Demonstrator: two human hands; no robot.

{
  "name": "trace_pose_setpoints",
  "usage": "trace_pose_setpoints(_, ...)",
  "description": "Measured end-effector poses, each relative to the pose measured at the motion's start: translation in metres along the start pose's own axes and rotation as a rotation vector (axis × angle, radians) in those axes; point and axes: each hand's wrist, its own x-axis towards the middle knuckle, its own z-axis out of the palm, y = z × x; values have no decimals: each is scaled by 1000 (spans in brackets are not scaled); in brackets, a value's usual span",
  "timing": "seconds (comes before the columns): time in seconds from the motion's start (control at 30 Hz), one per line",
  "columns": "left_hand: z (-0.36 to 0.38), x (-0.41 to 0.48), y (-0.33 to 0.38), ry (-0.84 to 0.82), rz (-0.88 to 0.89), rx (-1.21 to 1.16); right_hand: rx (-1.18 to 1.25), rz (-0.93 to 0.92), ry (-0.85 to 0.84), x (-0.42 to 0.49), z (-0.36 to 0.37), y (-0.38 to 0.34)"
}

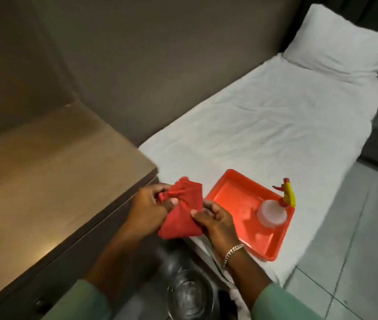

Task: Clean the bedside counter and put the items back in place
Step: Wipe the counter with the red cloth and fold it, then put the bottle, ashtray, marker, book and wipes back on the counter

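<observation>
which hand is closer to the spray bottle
Right. The right hand grips the red cloth just left of the tray holding the spray bottle; the left hand is farther left, by the counter.

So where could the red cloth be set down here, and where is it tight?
The wooden counter top is bare from the wall to its front edge. The tray is free on its near-left part; the spray bottle fills its far-right corner. The bed sheet between tray and pillow is open. Tight: both hands bunching the cloth between counter and tray.
</observation>
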Motion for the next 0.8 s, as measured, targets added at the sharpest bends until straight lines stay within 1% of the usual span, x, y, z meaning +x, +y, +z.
trace_pose_setpoints(0.07,68,38,-8,-32,-67,-49,-12,46,113,38,-54,-5)
trace_pose_setpoints(0.2,172,108,-42,-21,-239,-8,-123,190,260,109,-133,8)
trace_pose_setpoints(0.27,206,134,-63,23,-268,11,-174,229,347,140,-155,21)
trace_pose_setpoints(0.4,257,170,-110,81,-325,83,-302,218,484,203,-184,58)
trace_pose_setpoints(0.47,260,174,-116,87,-316,97,-349,184,489,217,-185,67)
trace_pose_setpoints(0.53,252,170,-109,101,-298,101,-418,173,461,219,-179,65)
trace_pose_setpoints(0.63,223,157,-82,167,-293,27,-655,96,431,197,-160,46)
trace_pose_setpoints(0.7,195,144,-58,212,-277,-52,-761,-65,421,174,-139,28)
trace_pose_setpoints(0.77,167,129,-34,239,-253,-156,-739,-255,381,151,-113,7)
trace_pose_setpoints(0.8,149,119,-21,263,-232,-208,-690,-321,326,140,-95,-6)
